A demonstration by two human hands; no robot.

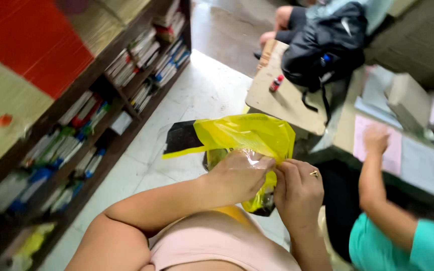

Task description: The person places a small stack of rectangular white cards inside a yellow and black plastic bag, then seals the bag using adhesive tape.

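Note:
A yellow plastic bag hangs in front of me, held up between both hands over the floor. My left hand is closed on the bag's edge, with a clear film of plastic lying over its knuckles. My right hand, with a ring on one finger, pinches the same edge right next to the left. Something dark shows through the bag's lower part; I cannot tell what it is.
A long low bookshelf full of books runs along the left. A low table carries a black backpack and a small red-capped bottle. At right, another person in a teal sleeve reaches a hand onto papers.

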